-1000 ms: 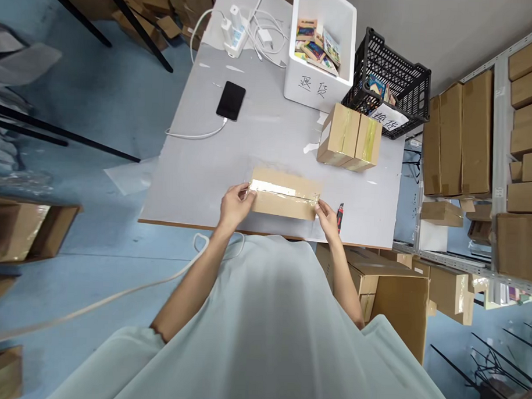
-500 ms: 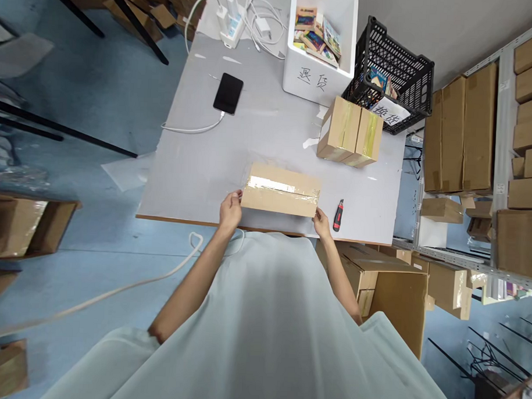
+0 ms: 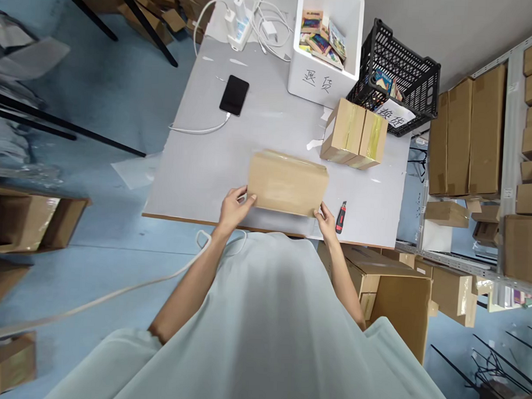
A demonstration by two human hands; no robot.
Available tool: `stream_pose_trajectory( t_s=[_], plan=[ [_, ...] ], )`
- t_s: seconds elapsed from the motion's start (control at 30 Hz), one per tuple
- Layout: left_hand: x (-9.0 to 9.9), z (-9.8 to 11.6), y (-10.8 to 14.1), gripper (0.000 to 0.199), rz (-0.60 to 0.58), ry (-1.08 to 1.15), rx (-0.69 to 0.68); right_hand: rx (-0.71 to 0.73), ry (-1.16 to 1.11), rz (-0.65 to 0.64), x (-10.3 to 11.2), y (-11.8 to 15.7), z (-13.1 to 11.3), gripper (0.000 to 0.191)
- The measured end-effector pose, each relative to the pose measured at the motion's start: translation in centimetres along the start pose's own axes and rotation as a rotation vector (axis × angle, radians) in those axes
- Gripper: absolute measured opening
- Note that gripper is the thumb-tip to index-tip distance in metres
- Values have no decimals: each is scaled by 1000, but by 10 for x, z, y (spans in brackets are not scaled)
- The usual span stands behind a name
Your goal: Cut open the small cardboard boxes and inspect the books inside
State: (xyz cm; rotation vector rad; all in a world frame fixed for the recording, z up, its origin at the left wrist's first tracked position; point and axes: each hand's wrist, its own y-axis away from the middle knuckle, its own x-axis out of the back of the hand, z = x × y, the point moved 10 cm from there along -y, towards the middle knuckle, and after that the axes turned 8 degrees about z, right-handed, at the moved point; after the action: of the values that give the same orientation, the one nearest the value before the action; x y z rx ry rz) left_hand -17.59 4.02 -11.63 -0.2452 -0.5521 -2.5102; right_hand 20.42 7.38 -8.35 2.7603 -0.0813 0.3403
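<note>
A brown cardboard box [image 3: 288,183] is held at the front of the grey table, a broad plain side facing up. My left hand [image 3: 236,208] grips its near left corner, thumb on the upper face and fingers at the end. At the near right corner, my right hand [image 3: 326,219] pinches the box between thumb and fingers. Whether the box's underside touches the table is hidden. Just right of my right hand lies a red and black box cutter [image 3: 341,217].
Two taped cartons [image 3: 354,134] stand behind the box to the right. A white bin [image 3: 316,82] and a black crate [image 3: 396,82] hold small packets. A phone [image 3: 234,95] lies on the table [image 3: 197,174], its cable trailing left. An open carton [image 3: 402,309] sits below the right edge.
The box has been turned, so a plain broad side replaces the taped face on top. My left thumb has come over its corner. The whole view has shifted slightly.
</note>
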Motion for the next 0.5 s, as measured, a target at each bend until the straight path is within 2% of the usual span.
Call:
stream_pose_trajectory(
  t_s=[0.13, 0.23, 0.4, 0.5],
  plan=[
    [7, 36, -3, 45, 17, 36, -101, 30, -45, -34, 5, -6, -30, 91],
    [9, 43, -6, 42, 33, 39, -93, 11, -30, -46, 4, -6, -33, 89],
    [3, 13, -6, 42, -7, -29, 46, -42, -8, -43, -7, -1, -11, 80],
    [3, -6, -1, 41, 10, -49, 86, -85, 4, -77, -13, 1, 8, 78]
  ],
)
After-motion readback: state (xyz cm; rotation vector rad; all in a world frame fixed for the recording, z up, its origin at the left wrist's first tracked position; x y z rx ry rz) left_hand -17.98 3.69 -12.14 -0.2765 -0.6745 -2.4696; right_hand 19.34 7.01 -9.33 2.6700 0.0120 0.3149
